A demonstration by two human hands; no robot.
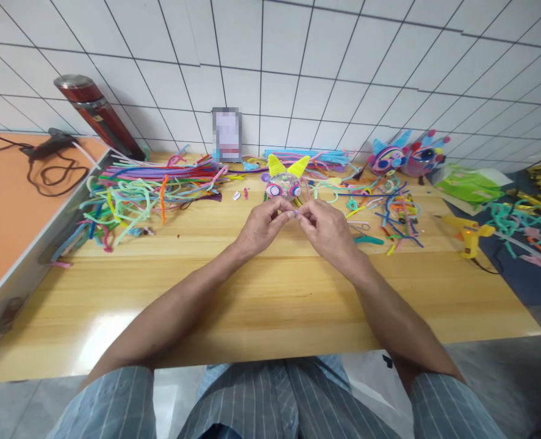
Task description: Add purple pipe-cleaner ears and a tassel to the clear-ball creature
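Left hand point(261, 228) and right hand point(326, 229) pinch one purple piece point(296, 213)

Thumb and fingers of each hand are closed on the small, slim purple piece, with the fingertips almost meeting. It is above the table point(270, 286), just on the near side of the mask point(283, 186); its exact shape is too small to tell.

The mask has a clear, shiny body, two fuzzy yellow pointed ears and round eyes coiled in pink, white and blue. Right of it lie loose stems point(401, 213), fuzzy, thin and bent in many colours, with a curved teal strip point(369, 240) nearer the table's front edge. On the left, a pile point(128, 198) mixes curly, soft pale-green lengths with straighter pink, purple and red ones. Blue stems point(307, 157) lie behind the mask, along the foot of the tiled wall point(282, 91).

Farther right, two more clear masks sit by the wall: one with blue ears point(388, 160), one with red and pink pompoms point(423, 161). Near the table's right edge is a yellow plastic glue gun point(470, 236). At the far left stands a smooth, reddish-brown flask point(100, 119) with a metallic lid.
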